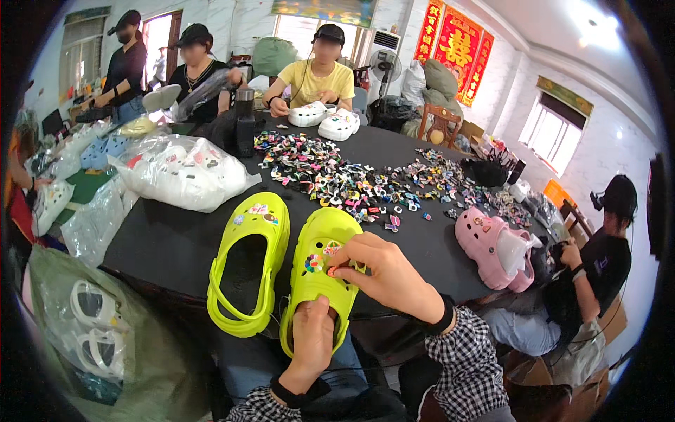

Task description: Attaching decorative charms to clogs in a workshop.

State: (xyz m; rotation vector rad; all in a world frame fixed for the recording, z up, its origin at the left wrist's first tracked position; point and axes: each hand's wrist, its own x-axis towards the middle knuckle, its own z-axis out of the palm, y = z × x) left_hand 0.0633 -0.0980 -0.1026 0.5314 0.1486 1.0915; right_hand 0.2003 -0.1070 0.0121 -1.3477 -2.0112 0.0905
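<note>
A lime-green clog (327, 224) is tilted up at the near table edge, its toe pointing away. My left hand (313, 341) reaches into its foot opening and holds it; most of those fingers are hidden inside. Over the clog's upper, my right hand (394, 274) pinches a small red charm (332, 270) against the holed surface. Beside that charm, a multicoloured flower charm (313, 263) and another colourful charm (332, 247) sit on the upper. The matching lime-green clog (247, 224) lies just left, with a few charms on its toe and nobody touching it.
Loose charms (337, 176) spread across the black table (169, 243). A pink clog (485, 246) stands at right, bagged white clogs (190, 172) at left, near a dark bottle (244, 123). Across sits a person in yellow (316, 77) with white clogs (339, 124); other people work around.
</note>
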